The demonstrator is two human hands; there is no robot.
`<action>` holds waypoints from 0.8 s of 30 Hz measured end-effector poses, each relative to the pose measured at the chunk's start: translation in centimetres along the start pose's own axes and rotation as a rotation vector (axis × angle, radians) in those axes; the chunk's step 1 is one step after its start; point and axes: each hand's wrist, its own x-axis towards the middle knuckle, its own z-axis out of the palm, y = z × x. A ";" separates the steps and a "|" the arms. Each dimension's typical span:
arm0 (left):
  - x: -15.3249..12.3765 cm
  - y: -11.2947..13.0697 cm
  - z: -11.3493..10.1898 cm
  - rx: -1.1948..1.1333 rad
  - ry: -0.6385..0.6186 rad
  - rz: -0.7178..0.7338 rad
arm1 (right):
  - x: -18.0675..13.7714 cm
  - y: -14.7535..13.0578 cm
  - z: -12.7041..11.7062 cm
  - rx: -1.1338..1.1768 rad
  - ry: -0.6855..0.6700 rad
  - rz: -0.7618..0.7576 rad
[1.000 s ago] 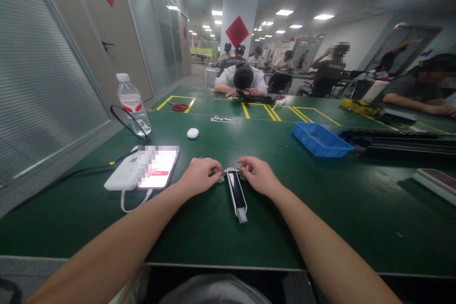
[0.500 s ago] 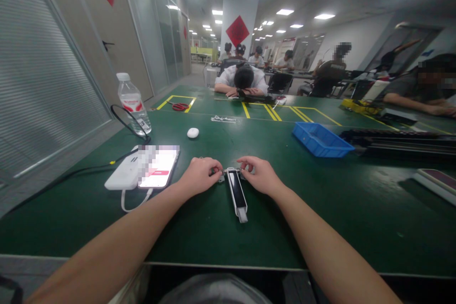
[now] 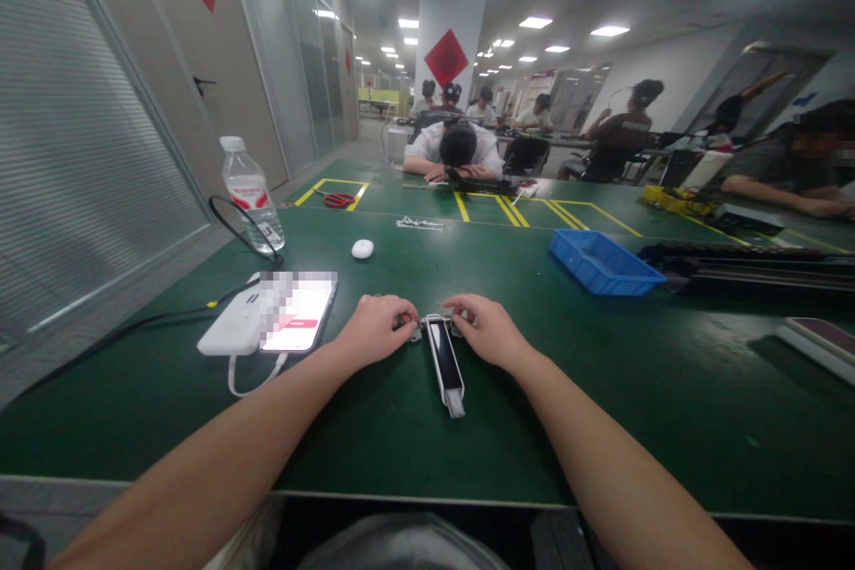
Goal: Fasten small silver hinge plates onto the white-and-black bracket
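A long, narrow device with a black glossy face and a white frame [image 3: 445,358] lies on the green table, its pale narrow end toward me. Across its far end runs a thin metal bar, with small metal pieces sticking out at both sides. My left hand [image 3: 382,326] is closed, thumb and fingers pinching the small metal piece [image 3: 415,334] at the left. On the other side, my right hand [image 3: 492,332] pinches the right-hand metal piece, mostly hidden by the fingers. Both wrists rest low over the tabletop.
At left lie a phone [image 3: 300,313], a white power bank [image 3: 231,325] with cables, and a water bottle [image 3: 250,200]. Farther off are a white round case [image 3: 362,248], red-handled scissors [image 3: 338,199] and a blue tray [image 3: 601,265]. A person [image 3: 455,147] rests head-down across the table.
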 end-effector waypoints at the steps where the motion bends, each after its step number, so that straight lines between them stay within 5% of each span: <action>1: 0.0 -0.1 0.0 0.001 0.002 0.003 | 0.0 0.1 0.0 -0.003 0.003 0.003; 24: 0.0 -0.3 0.3 0.017 0.015 0.035 | 0.1 0.2 -0.1 0.155 0.151 0.078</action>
